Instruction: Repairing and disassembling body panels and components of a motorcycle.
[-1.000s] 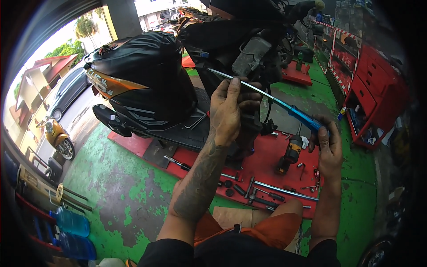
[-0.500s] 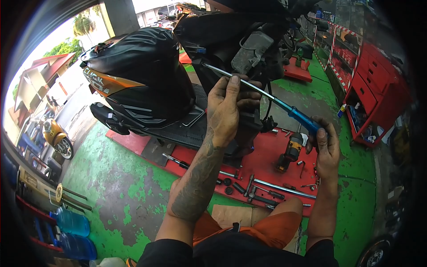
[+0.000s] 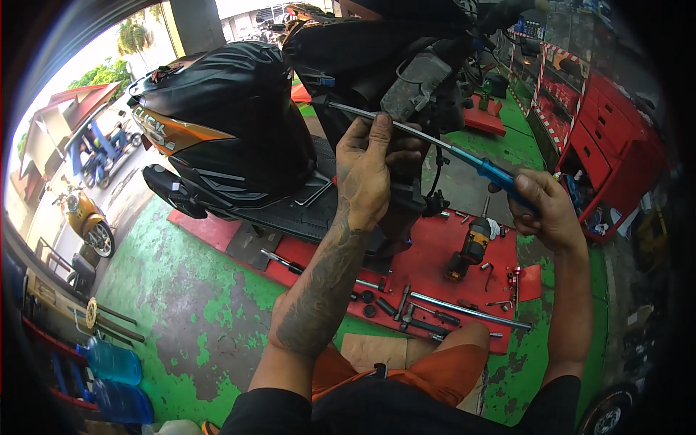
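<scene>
My left hand (image 3: 370, 159) pinches the steel shaft of a long screwdriver (image 3: 442, 145), its thumb on top. My right hand (image 3: 540, 206) grips the blue handle. The tip reaches up-left to the black front panel (image 3: 348, 51) of a scooter; whether it touches is unclear. Behind the shaft is a grimy grey housing (image 3: 413, 80) with cables. The scooter's covered seat (image 3: 217, 94) and footboard (image 3: 297, 203) are at left. Below my hands a red platform (image 3: 435, 283) holds a yellow-black power tool (image 3: 471, 250), steel bars, sockets and loose tools.
A red tool cabinet (image 3: 602, 138) and striped shelving (image 3: 551, 87) stand at right, a tire (image 3: 609, 413) at lower right. Blue water jugs (image 3: 109, 362) and a sprocket (image 3: 92, 313) are at lower left. Outside are a yellow scooter (image 3: 90, 225) and a blue tricycle (image 3: 98, 152).
My right hand has moved up and to the right and turned on the handle. My left hand has risen slightly with the shaft. A blue tricycle has come into view in the street.
</scene>
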